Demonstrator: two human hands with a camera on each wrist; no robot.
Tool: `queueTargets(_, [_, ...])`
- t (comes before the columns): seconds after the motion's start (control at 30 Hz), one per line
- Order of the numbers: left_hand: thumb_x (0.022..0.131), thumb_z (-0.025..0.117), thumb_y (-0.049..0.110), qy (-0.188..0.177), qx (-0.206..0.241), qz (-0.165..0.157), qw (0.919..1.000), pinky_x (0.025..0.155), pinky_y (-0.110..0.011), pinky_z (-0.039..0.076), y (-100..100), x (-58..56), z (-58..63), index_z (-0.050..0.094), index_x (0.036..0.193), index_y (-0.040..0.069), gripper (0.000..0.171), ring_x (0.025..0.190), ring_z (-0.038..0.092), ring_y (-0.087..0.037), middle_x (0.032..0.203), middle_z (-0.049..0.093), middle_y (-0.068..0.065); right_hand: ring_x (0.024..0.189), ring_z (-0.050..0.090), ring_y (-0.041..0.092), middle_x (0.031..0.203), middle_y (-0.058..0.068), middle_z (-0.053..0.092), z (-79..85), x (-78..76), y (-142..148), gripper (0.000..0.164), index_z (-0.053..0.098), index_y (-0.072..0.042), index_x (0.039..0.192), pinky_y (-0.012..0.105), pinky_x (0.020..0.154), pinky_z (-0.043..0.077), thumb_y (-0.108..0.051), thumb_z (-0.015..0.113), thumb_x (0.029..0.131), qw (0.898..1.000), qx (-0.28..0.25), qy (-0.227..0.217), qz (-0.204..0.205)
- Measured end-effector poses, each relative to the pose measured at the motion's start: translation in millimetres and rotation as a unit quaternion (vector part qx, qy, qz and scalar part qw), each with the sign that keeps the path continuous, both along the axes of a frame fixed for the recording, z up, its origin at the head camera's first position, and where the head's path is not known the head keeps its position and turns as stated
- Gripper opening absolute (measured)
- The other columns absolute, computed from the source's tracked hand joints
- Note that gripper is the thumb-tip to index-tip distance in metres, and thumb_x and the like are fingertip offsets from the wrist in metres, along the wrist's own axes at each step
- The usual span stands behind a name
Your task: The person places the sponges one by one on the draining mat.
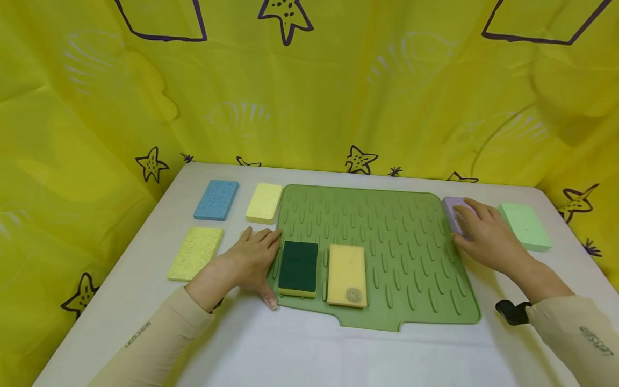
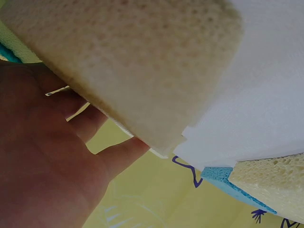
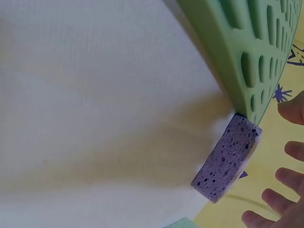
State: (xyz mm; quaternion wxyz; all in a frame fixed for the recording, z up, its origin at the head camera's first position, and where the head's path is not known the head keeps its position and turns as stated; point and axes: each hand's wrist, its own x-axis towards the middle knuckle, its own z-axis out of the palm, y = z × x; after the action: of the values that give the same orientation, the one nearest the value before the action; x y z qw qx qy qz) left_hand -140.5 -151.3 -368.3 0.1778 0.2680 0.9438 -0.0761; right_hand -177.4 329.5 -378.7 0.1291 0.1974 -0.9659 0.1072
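Observation:
My left hand (image 1: 253, 260) spreads its fingers at the left edge of a green ridged mat (image 1: 401, 231). Below the palm is a pale beige sponge (image 2: 128, 71), mostly hidden by the hand in the head view; the left wrist view shows straight fingers along its edge. At the mat's far right edge lies a purple sponge (image 3: 225, 159). My right hand (image 1: 488, 242) is over it with parted fingers, and the right wrist view shows a gap between them. On the mat's left half lie a dark-green-topped sponge (image 1: 298, 266) and a yellow sponge (image 1: 345, 271) with a grey spot.
To the left, a blue sponge (image 1: 216, 200), a pale yellow sponge (image 1: 264, 202) and a speckled yellow sponge (image 1: 195, 253) lie on the white table (image 1: 425, 355). A mint sponge (image 1: 525, 226) is beyond the right hand. A yellow curtain (image 1: 309, 107) hangs behind.

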Motion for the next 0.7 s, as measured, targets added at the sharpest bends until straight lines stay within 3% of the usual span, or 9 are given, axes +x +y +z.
queueTargets(0.33, [0.050,0.075,0.083,0.001,-0.005,-0.001,1.0000,0.121,-0.063,0.015,1,-1.9,-0.3,0.021,0.156,-0.002,0.146,0.151,0.020,-0.036,0.166,0.016,-0.016,0.119,0.037,0.063,0.142,0.037,0.038,4.2,-14.3,4,0.068,0.045,0.003,0.137,0.076,0.091,0.035,-0.017,0.074,0.078,0.998,0.034,-0.050,0.014])
queueTargets(0.53, [0.050,0.075,0.083,-0.003,-0.006,0.002,1.0000,0.121,-0.063,0.015,1,-1.3,0.8,0.022,0.156,-0.002,0.146,0.151,0.021,-0.036,0.166,0.016,-0.015,0.122,0.032,0.065,0.143,0.041,0.033,9.4,-27.2,5,0.071,0.041,0.005,0.138,0.074,0.097,0.029,-0.016,0.075,0.078,0.994,0.027,-0.100,0.046])
queueTargets(0.7, [0.050,0.075,0.083,-0.003,-0.008,0.004,1.0000,0.121,-0.063,0.015,2,-0.4,0.1,0.021,0.156,-0.002,0.146,0.151,0.021,-0.035,0.166,0.016,-0.015,0.125,0.031,0.066,0.143,0.045,0.031,10.8,-38.9,11,0.074,0.041,0.010,0.137,0.072,0.099,0.024,-0.019,0.074,0.078,0.989,0.036,-0.138,0.047])
